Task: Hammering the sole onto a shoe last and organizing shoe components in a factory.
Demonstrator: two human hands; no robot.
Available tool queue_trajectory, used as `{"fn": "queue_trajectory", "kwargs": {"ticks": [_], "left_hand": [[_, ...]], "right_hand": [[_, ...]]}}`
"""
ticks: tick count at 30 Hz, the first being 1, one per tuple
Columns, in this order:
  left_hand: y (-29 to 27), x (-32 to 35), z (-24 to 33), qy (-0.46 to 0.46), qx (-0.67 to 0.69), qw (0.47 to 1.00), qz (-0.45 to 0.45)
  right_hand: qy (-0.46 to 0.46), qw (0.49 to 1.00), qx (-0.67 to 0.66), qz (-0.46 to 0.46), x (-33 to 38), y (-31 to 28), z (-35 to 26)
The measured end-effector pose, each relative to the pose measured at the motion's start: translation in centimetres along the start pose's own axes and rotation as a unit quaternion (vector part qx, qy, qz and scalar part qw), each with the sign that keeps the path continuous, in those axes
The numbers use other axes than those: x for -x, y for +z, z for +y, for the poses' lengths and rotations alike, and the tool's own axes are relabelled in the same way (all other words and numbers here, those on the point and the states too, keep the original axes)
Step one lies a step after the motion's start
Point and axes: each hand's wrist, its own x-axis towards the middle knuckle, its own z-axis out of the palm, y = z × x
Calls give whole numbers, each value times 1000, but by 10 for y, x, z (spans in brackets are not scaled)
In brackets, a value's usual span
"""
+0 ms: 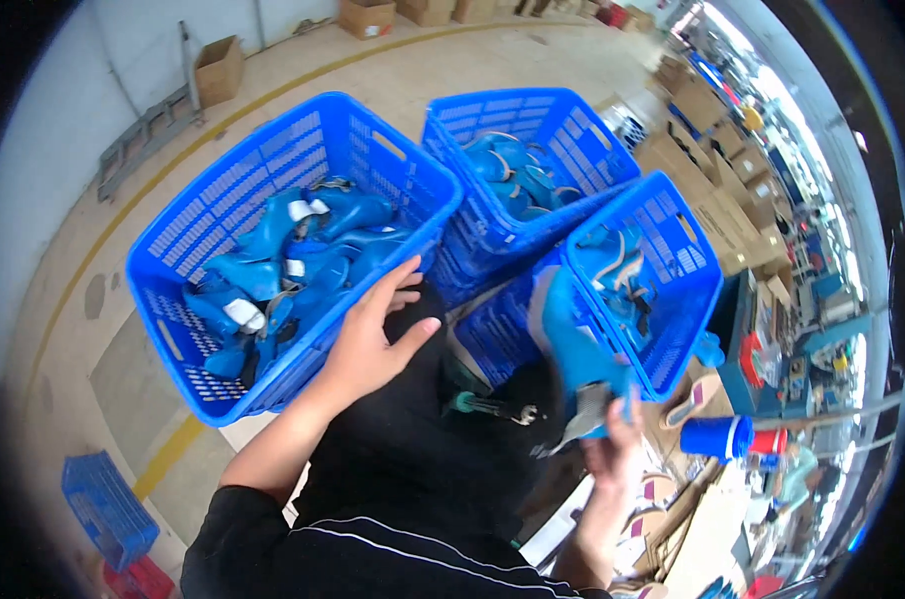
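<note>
My left hand rests with fingers spread on the near rim of a large blue plastic basket that is filled with blue shoe uppers. My right hand grips a blue shoe upper, blurred, held just in front of a second blue basket that holds more blue pieces. A third blue basket of the same pieces stands behind, between the two.
Cardboard boxes are stacked to the right, more stand along the far wall. A blue cup and insoles lie on a bench at lower right. A small blue crate sits on the floor at lower left.
</note>
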Motion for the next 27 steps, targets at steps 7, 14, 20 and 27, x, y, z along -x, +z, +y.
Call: {"fn": "queue_trajectory", "kwargs": {"ticks": [7, 14, 20, 27], "left_hand": [[-105, -16, -26, -50, -250, 966, 42], [-204, -74, -198, -208, -531, 821, 21], [-279, -82, -293, -292, -475, 830, 32], [-213, -115, -283, -393, -551, 734, 54]], "right_hand": [[-204, 931, 193, 235, -124, -73, -32], [-253, 884, 369, 136, -70, -65, 28], [-40, 936, 349, -16, 8, -61, 103], [-4, 920, 390, -34, 61, -47, 114]]}}
